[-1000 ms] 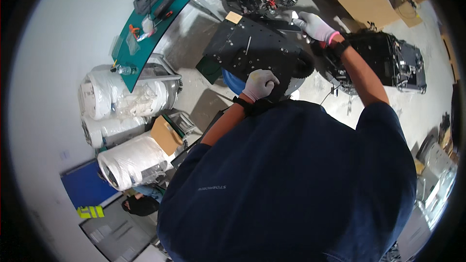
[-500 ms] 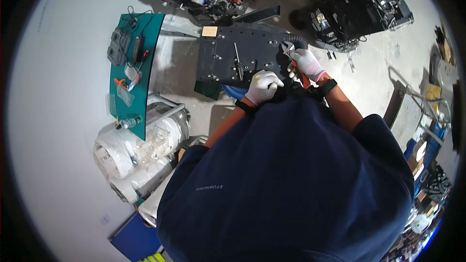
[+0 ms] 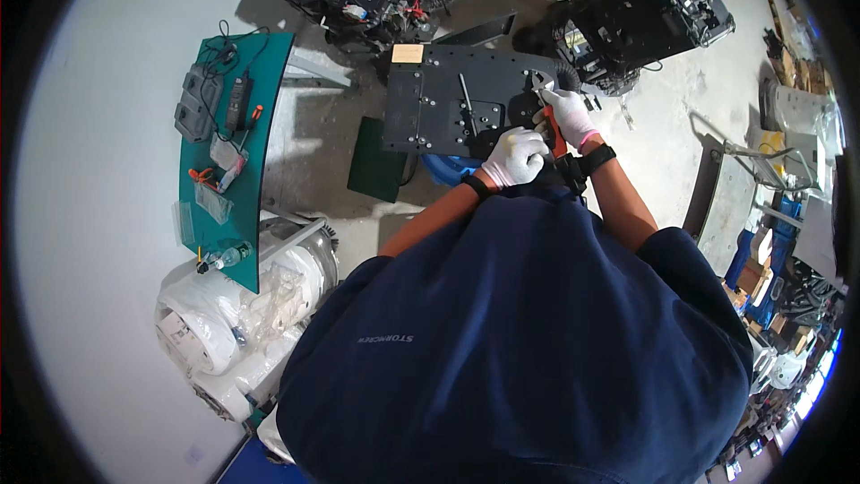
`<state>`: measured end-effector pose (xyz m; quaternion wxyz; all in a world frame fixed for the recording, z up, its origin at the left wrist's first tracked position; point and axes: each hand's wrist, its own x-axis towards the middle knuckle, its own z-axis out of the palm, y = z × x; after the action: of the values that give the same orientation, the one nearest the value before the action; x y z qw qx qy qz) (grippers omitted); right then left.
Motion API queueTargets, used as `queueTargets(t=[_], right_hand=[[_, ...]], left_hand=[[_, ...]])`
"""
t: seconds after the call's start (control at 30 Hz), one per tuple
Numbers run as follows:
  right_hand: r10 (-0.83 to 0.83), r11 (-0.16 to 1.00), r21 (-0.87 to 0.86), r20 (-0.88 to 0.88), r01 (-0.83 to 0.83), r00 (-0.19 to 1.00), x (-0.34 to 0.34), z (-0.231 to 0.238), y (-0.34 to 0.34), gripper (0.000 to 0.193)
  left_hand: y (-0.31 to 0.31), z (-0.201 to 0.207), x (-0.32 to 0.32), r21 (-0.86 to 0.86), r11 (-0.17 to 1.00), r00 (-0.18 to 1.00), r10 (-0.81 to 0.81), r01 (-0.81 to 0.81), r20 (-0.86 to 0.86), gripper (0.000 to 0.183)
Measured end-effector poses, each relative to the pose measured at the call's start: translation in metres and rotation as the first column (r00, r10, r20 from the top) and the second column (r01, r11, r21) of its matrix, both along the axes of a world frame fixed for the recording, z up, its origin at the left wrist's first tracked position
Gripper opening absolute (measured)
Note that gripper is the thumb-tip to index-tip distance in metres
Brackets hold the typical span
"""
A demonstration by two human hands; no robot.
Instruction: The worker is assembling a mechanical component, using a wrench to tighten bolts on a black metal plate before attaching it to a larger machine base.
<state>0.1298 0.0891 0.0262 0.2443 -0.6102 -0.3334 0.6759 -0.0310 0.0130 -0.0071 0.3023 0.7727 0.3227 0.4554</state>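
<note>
My right hand [image 3: 571, 113], in a white glove with a pink cuff, is closed around an adjustable wrench. The adjustable wrench [image 3: 552, 129] has a red handle, and its metal jaw points away from me over the right end of a black plate [image 3: 439, 108] dotted with screws. My left hand [image 3: 514, 158], also gloved in white, is curled at the plate's near edge beside the wrench handle. What its fingers grip, if anything, is hidden. A long-shafted screwdriver [image 3: 468, 106] lies on the plate, left of both hands.
A green table [image 3: 269, 139] on the left carries a grey case [image 3: 198, 104], cables, orange-handled tools and a bottle [image 3: 235, 254]. Black machine chassis [image 3: 649, 22] stand beyond the plate. Wrapped white cylinders [image 3: 202, 332] lie below the table. A small light block [image 3: 408, 54] rests on the plate's far left corner.
The whole view has shifted, and more of the green panel beneath the plate shows. My hands are slightly closer together. The wrench stays in my right hand.
</note>
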Motion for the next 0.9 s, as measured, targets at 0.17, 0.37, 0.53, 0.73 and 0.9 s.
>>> queueTargets(t=[0.17,0.37,0.53,0.73,0.9], right_hand=[[-0.033,0.999,0.029,0.061,0.032,0.998,-0.007,0.007,-0.001,0.03],[-0.019,0.999,0.049,0.055,0.016,0.998,-0.002,-0.002,-0.003,0.032],[-0.087,0.996,-0.024,-0.055,0.086,0.995,-0.005,-0.003,-0.005,0.031],[-0.062,0.997,-0.043,-0.021,0.061,0.998,-0.014,0.008,-0.005,0.034],[-0.074,0.997,-0.021,0.022,0.075,0.997,-0.018,0.015,-0.008,0.035]], left_hand=[[0.002,-0.003,-0.003,0.013,1.0,1.0,0.012,-0.012,-0.015,0.006],[0.002,-0.003,-0.004,-0.013,1.0,0.999,-0.019,0.02,0.043,0.007],[-0.002,-0.006,-0.006,-0.044,0.999,0.998,-0.021,0.024,0.059,0.006],[-0.007,-0.007,-0.009,0.012,1.0,0.996,-0.027,0.026,0.085,0.004],[-0.003,-0.006,-0.009,-0.009,1.0,0.995,-0.021,0.022,0.094,0.005]])
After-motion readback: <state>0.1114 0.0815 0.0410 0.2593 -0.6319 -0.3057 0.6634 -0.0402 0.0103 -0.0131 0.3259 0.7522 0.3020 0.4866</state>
